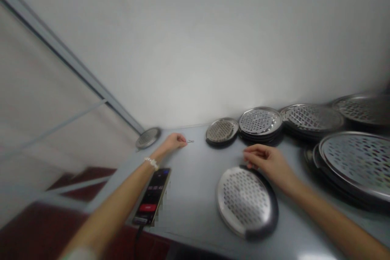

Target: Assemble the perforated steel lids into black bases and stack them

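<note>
My left hand (176, 141) reaches to the back of the table, thumb and fingers pinched together. At its fingertips is a small metal wire clip (190, 141), which looks gripped at its near end. My right hand (264, 159) is at the far edge of a round metal grater (243, 199) with a dark rim. Its fingers are curled together; what is between them, if anything, is hidden. I cannot tell whether they touch the rim. The grater lies flat, with rows of holes across its face.
Along the wall are a small round grater (222, 131), stacked graters (260, 121) and larger stacks (312, 118). A big stack (359, 162) stands at right. One grater (148, 138) lies at the back left corner. A phone (152, 197) with a cable lies at the table's (189, 195) left.
</note>
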`<move>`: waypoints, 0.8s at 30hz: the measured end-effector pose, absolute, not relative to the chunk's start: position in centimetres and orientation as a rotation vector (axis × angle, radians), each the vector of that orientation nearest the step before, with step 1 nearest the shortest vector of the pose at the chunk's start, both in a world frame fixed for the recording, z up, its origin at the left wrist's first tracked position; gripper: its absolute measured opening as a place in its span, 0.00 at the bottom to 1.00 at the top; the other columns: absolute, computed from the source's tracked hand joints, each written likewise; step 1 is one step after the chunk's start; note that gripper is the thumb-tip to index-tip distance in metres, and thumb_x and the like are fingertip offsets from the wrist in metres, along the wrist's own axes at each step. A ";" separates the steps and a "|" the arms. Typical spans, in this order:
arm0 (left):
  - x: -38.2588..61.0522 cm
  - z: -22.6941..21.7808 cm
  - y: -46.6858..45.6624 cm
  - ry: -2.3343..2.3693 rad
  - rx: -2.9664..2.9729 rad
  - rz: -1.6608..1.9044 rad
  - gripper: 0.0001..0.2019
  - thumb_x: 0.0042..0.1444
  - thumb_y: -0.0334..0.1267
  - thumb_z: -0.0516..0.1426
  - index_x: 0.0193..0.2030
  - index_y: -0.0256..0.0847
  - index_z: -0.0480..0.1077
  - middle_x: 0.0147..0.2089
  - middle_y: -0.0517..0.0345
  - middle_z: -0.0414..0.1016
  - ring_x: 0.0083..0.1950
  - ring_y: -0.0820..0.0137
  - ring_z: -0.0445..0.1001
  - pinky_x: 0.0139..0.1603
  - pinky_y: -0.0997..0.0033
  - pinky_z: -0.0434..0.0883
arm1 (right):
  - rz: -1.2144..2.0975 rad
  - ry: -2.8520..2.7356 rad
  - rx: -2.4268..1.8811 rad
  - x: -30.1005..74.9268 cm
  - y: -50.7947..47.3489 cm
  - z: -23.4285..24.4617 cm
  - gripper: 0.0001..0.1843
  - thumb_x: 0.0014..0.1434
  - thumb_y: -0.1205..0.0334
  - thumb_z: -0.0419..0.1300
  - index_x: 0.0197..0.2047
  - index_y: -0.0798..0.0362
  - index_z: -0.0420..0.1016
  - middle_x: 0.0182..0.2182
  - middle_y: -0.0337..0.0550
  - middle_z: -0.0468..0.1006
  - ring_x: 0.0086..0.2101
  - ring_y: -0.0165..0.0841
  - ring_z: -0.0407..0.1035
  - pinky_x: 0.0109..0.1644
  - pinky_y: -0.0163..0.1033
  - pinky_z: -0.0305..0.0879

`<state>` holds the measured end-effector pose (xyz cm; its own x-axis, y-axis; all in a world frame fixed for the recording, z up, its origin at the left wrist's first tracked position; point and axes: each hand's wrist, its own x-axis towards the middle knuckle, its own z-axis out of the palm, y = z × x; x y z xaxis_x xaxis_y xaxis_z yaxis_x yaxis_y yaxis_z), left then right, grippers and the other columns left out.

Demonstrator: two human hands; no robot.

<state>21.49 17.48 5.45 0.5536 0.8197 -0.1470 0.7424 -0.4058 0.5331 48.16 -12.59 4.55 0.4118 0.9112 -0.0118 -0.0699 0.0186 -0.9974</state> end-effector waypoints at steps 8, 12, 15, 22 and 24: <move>22.1 6.6 17.3 1.348 2.222 0.123 0.12 0.62 0.43 0.62 0.39 0.34 0.75 0.35 0.58 0.77 0.34 0.70 0.76 0.37 0.68 0.75 | 0.893 -0.862 -1.335 48.5 -12.6 4.4 0.22 0.47 0.45 0.71 0.37 0.54 0.79 0.25 0.42 0.81 0.25 0.34 0.74 0.32 0.40 0.70; 23.6 9.6 15.5 1.392 2.286 0.369 0.08 0.47 0.37 0.68 0.28 0.34 0.78 0.27 0.55 0.78 0.35 0.62 0.77 0.40 0.66 0.71 | 0.899 -0.865 -1.308 48.6 -12.6 4.5 0.23 0.47 0.45 0.72 0.36 0.53 0.75 0.23 0.39 0.79 0.25 0.34 0.74 0.32 0.39 0.69; 25.8 11.9 12.2 1.356 2.314 0.638 0.11 0.52 0.42 0.64 0.38 0.36 0.80 0.43 0.49 0.82 0.43 0.61 0.78 0.49 0.63 0.71 | 0.894 -0.850 -1.253 48.3 -12.5 4.3 0.23 0.48 0.44 0.71 0.34 0.51 0.68 0.22 0.35 0.77 0.24 0.32 0.73 0.31 0.37 0.67; 33.2 10.3 0.8 0.783 2.002 0.790 0.09 0.54 0.43 0.62 0.32 0.39 0.79 0.31 0.55 0.82 0.33 0.67 0.78 0.38 0.70 0.75 | 0.902 -0.893 -1.260 47.8 -12.6 5.0 0.27 0.47 0.40 0.72 0.30 0.49 0.63 0.22 0.33 0.75 0.26 0.31 0.72 0.32 0.36 0.67; 34.6 8.8 -0.7 0.681 1.937 0.617 0.07 0.53 0.40 0.63 0.31 0.39 0.79 0.30 0.55 0.81 0.32 0.67 0.78 0.35 0.71 0.75 | 0.913 -0.925 -1.269 47.8 -12.7 5.4 0.26 0.47 0.40 0.72 0.30 0.49 0.64 0.23 0.34 0.75 0.27 0.32 0.73 0.34 0.36 0.68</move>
<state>34.57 -0.75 8.83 0.7169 0.6842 0.1340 0.2010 -0.3869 0.8999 47.82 -12.68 5.39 0.3637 0.9298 0.0568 -0.0454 0.0786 -0.9959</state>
